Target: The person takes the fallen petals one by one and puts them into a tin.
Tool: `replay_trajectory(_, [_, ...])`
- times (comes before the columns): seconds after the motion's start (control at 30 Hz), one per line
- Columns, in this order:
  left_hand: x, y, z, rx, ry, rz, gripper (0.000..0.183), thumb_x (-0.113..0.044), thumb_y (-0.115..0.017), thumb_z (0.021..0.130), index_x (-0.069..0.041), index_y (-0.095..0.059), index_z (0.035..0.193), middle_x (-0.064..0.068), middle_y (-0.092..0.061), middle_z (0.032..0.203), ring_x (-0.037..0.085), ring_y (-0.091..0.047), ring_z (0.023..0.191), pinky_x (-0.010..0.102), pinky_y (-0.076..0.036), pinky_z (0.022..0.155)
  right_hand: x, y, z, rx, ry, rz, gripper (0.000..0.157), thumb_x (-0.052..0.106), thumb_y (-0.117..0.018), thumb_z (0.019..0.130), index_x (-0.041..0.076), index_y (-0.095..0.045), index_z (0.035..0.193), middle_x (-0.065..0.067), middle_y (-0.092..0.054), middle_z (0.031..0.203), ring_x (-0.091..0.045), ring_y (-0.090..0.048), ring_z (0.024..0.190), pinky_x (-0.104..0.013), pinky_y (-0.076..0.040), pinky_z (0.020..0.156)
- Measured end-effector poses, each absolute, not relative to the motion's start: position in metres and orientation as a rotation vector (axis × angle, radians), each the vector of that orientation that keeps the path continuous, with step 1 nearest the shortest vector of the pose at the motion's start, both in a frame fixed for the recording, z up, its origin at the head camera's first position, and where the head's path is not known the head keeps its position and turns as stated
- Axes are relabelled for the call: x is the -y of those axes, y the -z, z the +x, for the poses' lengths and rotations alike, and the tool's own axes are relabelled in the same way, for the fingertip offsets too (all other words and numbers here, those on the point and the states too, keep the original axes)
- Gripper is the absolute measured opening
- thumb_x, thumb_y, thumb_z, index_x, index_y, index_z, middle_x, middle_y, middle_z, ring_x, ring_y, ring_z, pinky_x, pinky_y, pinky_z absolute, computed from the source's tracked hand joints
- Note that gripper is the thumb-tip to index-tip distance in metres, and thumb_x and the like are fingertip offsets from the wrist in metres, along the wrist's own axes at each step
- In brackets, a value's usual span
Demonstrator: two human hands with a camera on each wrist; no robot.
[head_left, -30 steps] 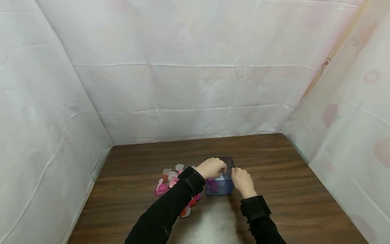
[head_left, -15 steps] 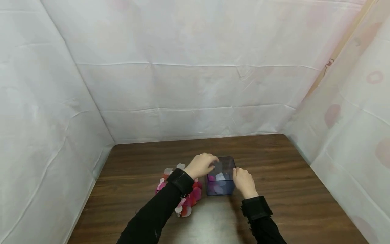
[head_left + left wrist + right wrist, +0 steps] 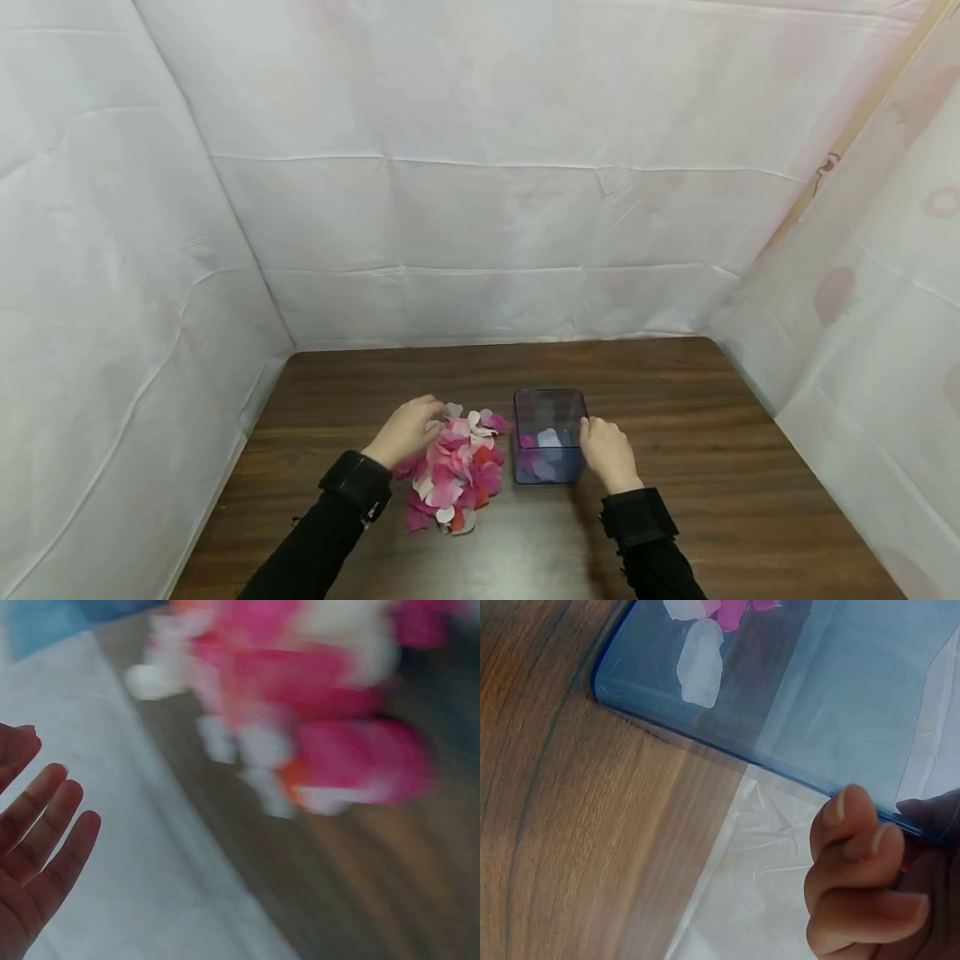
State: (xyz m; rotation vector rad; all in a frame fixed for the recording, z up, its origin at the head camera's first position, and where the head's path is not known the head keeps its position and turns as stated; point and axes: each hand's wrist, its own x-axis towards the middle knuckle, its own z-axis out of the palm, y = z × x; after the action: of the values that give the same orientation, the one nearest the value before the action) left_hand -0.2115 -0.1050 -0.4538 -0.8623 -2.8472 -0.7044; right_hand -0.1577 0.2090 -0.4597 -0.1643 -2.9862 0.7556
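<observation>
Blue box (image 3: 572,467) pinched by right hand (image 3: 609,454); left hand (image 3: 405,431) outstretched.

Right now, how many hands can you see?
2. The left hand is at the petals, fingers spread loosely; the right hand grips the box by its edge.

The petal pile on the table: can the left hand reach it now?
Likely yes: the left hand is beside the petal pile, appears to hold nothing, and nothing visible blocks it.
</observation>
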Motion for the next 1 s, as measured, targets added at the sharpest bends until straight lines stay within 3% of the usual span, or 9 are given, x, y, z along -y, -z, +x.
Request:
replay_trajectory(0.2, [0.137,0.496,-0.188,2.883,0.646,-0.792,0.013,-0.007,-0.071,0.08,-0.006,-0.069,0.093,0.013,-0.066,0.101,0.03,-0.064,0.095,0.045,-0.051,0.083,-0.208,0.462,-0.157,2.987,-0.749,-0.174,0.034,0.017,-0.037,0.099,-0.001,-0.055,0.076,-0.015,-0.056,0.068,-0.032,-0.059,0.067,-0.04,-0.043,0.058])
replay_trajectory(0.4, [0.153,0.526,-0.172,2.964,0.635,-0.747,0.028,-0.008,-0.072,0.078,-0.005,-0.066,0.106,0.016,-0.063,0.106,0.033,-0.061,0.101,0.05,-0.049,0.087,-0.208,0.459,-0.158,2.968,-0.734,-0.188,0.034,0.016,-0.039,0.098,-0.003,-0.058,0.077,-0.019,-0.061,0.074,-0.04,-0.063,0.075,-0.046,-0.046,0.059])
replay_trajectory(0.5, [0.154,0.536,-0.169,2.937,0.589,-0.768,0.029,-0.007,-0.073,0.076,-0.003,-0.066,0.104,0.01,-0.06,0.099,0.027,-0.059,0.091,0.044,-0.05,0.082,-0.208,0.458,-0.158,2.963,-0.73,-0.185,0.034,0.016,-0.039,0.098,-0.002,-0.057,0.076,-0.019,-0.061,0.074,-0.041,-0.063,0.075,-0.046,-0.046,0.059])
replay_trajectory(0.73, [0.149,0.549,-0.171,2.751,0.575,-0.78,0.015,0.005,-0.071,0.073,-0.006,-0.064,0.078,0.005,-0.056,0.077,0.02,-0.056,0.071,0.034,-0.048,0.067,-0.207,0.457,-0.157,2.968,-0.726,-0.186,0.034,0.016,-0.038,0.098,-0.001,-0.057,0.076,-0.019,-0.061,0.074,-0.04,-0.063,0.076,-0.046,-0.046,0.06])
replay_trajectory(1.0, [0.149,0.539,-0.182,2.806,0.624,-0.713,0.018,-0.001,-0.075,0.073,-0.014,-0.063,0.067,-0.004,-0.061,0.065,0.008,-0.049,0.06,0.024,-0.042,0.056,-0.201,0.454,-0.155,2.978,-0.717,-0.222,0.034,0.017,-0.038,0.098,-0.003,-0.058,0.077,-0.018,-0.06,0.073,-0.038,-0.062,0.072,-0.044,-0.045,0.058])
